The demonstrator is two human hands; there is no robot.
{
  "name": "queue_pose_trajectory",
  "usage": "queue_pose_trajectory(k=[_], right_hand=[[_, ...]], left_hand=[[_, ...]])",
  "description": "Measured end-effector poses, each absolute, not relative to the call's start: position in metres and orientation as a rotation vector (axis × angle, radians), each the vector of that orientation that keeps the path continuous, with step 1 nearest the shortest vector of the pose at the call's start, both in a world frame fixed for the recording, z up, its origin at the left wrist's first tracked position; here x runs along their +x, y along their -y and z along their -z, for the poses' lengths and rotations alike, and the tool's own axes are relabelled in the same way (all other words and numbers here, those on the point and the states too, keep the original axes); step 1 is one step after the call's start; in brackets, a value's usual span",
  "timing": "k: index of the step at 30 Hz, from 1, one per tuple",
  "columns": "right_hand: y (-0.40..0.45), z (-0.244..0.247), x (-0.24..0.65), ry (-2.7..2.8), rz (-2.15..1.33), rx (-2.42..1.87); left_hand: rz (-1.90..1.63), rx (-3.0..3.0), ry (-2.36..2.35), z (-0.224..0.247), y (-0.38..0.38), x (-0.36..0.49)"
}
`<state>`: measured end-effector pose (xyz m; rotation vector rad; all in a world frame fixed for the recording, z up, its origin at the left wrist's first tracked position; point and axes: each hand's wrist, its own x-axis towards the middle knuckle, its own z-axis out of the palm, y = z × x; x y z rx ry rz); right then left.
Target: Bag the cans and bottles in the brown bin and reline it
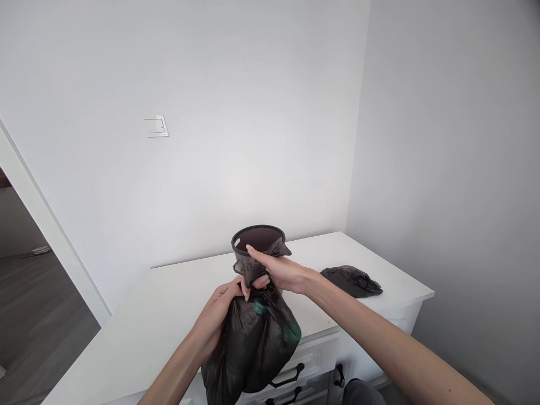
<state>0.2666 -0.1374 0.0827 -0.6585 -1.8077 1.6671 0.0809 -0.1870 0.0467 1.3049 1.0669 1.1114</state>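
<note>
Bare forearms (pixel 371 332), both hands' grip (pixel 225 295) (pixel 287 273) holding black bag (pixel 257 357), white cabinet top (pixel 177 304), pale walls (pixel 253 112)

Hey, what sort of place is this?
Probably a room in a home. A white cabinet with drawers stands in the corner, what looks like a light switch is on the wall, and wood-look flooring shows at left.
</note>
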Motion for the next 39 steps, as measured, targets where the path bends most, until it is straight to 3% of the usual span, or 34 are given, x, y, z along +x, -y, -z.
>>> queue_pose_trajectory(k=[3, 7, 17, 21, 25, 30, 39], right_hand=[[0.142, -0.085, 0.276, 1.978, -1.573, -0.488], [0.14, -0.082, 0.286, 2.163, -1.201, -0.431], [0.141, -0.056, 0.257, 1.998, -0.18, -0.836], [0.141, -0.05, 0.238, 1.922, 0.016, -0.799], [0.139, -0.048, 0.228, 1.88, 0.097, -0.754], [0.14, -0.051, 0.229, 1.928, -0.049, -0.694], [0.135, -0.026, 0.252, 2.044, -0.039, -0.589]], left_hand=[[-1.118, 1.192, -1.018, -0.05, 0.185, 0.08], [-1.177, 1.131, -1.043, -0.058, 0.184, 0.079], [-1.234, 2.068, -1.155, -0.043, 0.195, 0.076], [-1.268, 1.876, -1.24, -0.043, 0.192, 0.073], [-1.331, 1.533, -1.258, -0.059, 0.186, 0.077], [-1.384, 1.131, -1.05, -0.073, 0.188, 0.09], [-1.484, 0.916, -0.972, -0.055, 0.17, 0.078]])
